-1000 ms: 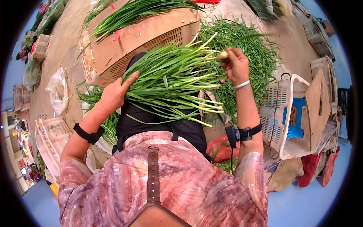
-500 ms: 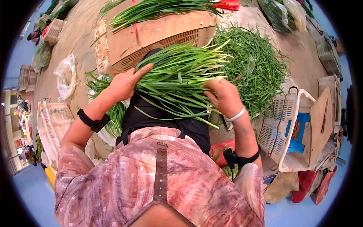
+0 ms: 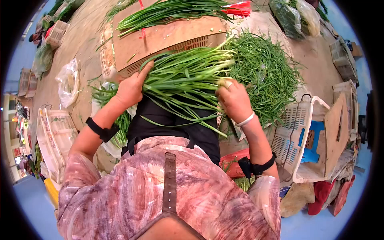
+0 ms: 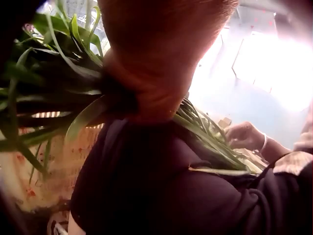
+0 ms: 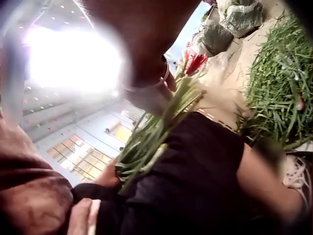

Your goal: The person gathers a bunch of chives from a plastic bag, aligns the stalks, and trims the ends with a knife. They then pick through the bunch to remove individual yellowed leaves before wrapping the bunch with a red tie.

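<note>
Across the person's lap lies a loose bunch of garlic chives (image 3: pixel 188 70), long flat green leaves with pale stalk ends pointing right. The left hand (image 3: pixel 131 86) grips its leafy side, index finger stretched along the top and the other fingers hidden beneath. In the left wrist view, leaves (image 4: pixel 49 93) stick out beyond that hand. At the pale ends, the right hand (image 3: pixel 235 100) has its fingers curled and pinches stalks near the lower edge. Something pale covers one of its fingertips. The right wrist view shows stalks (image 5: pixel 183 100) close against its fingers.
A board on a crate (image 3: pixel 172 34) stands ahead, bearing chives bundled with red ties (image 3: pixel 172 14). Loose green trimmings (image 3: pixel 264 76) are heaped on the right. Beside them is a white plastic crate (image 3: pixel 294 124) with a blue thing inside. A clear plastic bag (image 3: pixel 69 84) lies left.
The right hand was over the trimmings, a loose leaf in the air beside it. It came back to the stalk ends, and its fingers now curl there. The left hand keeps hold of the bunch.
</note>
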Demonstrator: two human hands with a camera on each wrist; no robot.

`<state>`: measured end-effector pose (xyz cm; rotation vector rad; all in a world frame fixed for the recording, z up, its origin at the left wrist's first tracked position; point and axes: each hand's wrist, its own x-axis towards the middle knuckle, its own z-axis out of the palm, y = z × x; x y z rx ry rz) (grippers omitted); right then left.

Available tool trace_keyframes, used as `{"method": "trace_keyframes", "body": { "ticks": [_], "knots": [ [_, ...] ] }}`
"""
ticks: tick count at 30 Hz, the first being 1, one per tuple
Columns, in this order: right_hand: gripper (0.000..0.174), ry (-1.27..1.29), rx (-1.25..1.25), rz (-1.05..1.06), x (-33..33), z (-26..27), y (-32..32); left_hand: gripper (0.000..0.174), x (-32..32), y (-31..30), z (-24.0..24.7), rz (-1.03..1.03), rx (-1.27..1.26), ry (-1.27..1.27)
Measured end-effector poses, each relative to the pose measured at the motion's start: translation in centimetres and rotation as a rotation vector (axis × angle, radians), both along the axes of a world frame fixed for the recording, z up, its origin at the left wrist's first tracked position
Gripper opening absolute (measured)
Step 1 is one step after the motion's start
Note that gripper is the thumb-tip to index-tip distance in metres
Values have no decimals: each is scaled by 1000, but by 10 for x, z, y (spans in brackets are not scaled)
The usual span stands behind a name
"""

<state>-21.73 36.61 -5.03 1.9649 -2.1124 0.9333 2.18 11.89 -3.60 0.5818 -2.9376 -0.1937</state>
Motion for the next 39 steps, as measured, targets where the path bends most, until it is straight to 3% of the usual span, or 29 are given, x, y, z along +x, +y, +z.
{"method": "trace_keyframes", "body": {
  "ticks": [2,5,6,7,9,14,18,26,31,33,39],
  "knots": [
    [19,-125,31,-47,1,-8,9,87,0,2,-3,21,41,-62],
    [17,-451,-98,-317,0,6,22,89,1,-3,-7,21,81,-70],
    [17,-367,-121,-375,-3,11,28,90,0,-3,-6,14,99,-66],
    [17,-362,-118,-391,-3,16,35,90,-2,-3,-5,-2,105,-64],
    [16,-606,18,-289,4,22,47,90,-3,-3,-2,50,123,-133],
    [24,-354,127,34,39,10,42,89,-8,-4,5,42,170,-159],
    [17,-141,118,-143,44,-21,33,88,-12,-8,13,33,176,-235],
    [15,75,-15,-229,33,-37,25,87,-12,-15,11,10,218,-271],
    [24,20,-79,-210,31,-41,24,87,-13,-14,9,-7,218,-260],
    [26,-126,-206,-138,26,-41,24,87,-13,-15,9,-2,230,-253],
    [33,-365,-202,-175,22,-31,32,89,-11,-15,7,-6,213,-255]
  ]
}}
